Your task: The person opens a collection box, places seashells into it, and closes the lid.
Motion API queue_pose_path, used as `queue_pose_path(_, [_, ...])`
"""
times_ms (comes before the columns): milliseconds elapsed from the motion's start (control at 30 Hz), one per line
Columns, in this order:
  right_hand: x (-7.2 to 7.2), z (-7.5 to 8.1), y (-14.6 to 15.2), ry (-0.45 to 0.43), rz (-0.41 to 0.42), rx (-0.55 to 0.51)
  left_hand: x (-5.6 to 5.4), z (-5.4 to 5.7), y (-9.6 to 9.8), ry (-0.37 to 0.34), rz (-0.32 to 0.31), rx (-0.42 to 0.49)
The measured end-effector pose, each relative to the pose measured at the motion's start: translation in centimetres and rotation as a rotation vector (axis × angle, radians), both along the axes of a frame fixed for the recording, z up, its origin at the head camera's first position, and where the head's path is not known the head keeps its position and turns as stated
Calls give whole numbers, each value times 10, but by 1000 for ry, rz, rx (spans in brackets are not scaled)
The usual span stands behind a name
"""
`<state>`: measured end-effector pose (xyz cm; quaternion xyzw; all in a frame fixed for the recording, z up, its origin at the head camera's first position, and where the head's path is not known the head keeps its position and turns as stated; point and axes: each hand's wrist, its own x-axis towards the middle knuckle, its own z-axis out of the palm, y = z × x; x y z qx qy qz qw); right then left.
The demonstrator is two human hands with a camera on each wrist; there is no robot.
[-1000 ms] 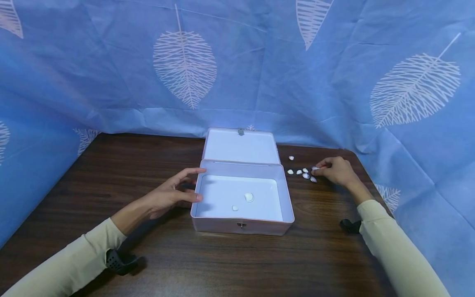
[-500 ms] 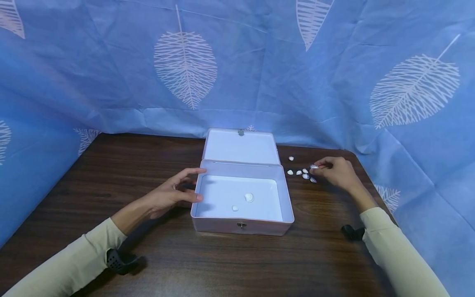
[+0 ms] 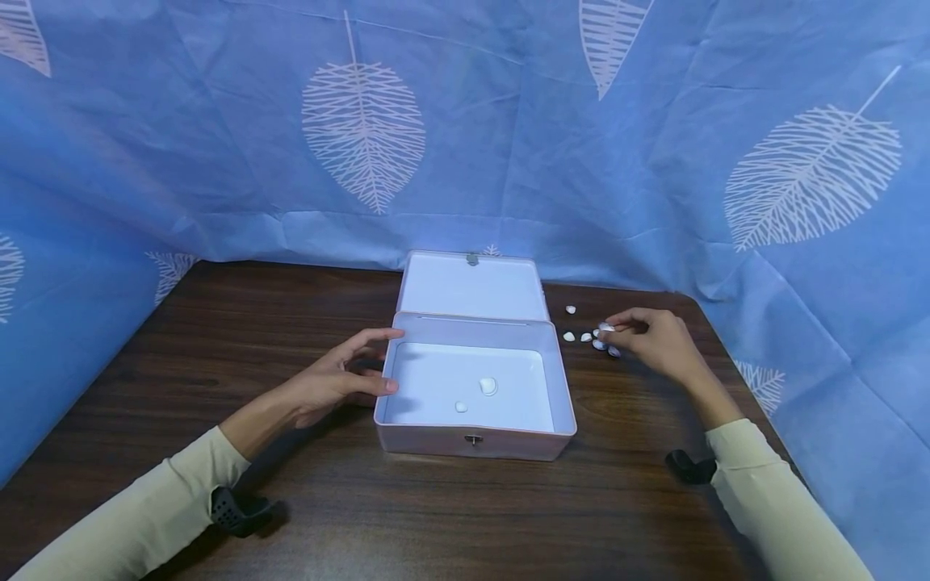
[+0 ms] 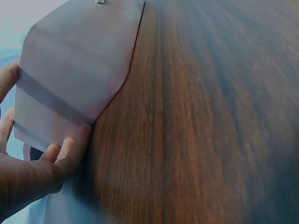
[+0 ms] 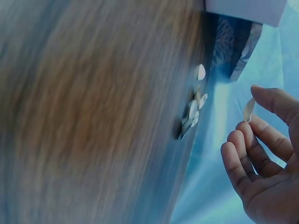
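Note:
An open-lidded pale box (image 3: pixel 475 444) stands mid-table with two white seashells, one larger shell (image 3: pixel 488 386) and one smaller shell (image 3: pixel 461 407), on its floor. My left hand (image 3: pixel 337 379) holds the box's left side, thumb and forefinger over the rim. In the left wrist view, the lower fingers (image 4: pixel 72 151) touch the outer wall near the tabletop. To the right of the box, my right hand (image 3: pixel 661 343) pinches a seashell (image 5: pixel 249 110) between thumb and forefinger, raised above the table. Several loose shells (image 5: pixel 192 112) lie under and beside that hand.
The lid (image 3: pixel 472 284) leans back toward the blue leaf-patterned curtain (image 3: pixel 567 161). One stray shell (image 3: pixel 570 310) lies near the lid's right edge. Dark wood tabletop (image 3: pixel 334 500) runs in front of the box and to both sides.
My right hand has lifted a shell from the pile and shifted slightly left with it, toward the box. The left hand and the box have stayed put.

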<state>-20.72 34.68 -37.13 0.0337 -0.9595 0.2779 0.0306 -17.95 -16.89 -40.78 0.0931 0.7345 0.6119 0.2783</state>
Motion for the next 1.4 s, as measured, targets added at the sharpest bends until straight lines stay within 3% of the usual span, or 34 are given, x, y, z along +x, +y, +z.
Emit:
queue_pose_path(400, [3,4,-18,-49,51,-70,0,0,0,-7,0,6])
queue_pose_path(967, [8,13,-49,-21,91,-156,0,-1,1,-11,3,4])
queue_pose_path(1400, [20,32,-77,39,141,-128,-1,-2,0,4,-6,12])
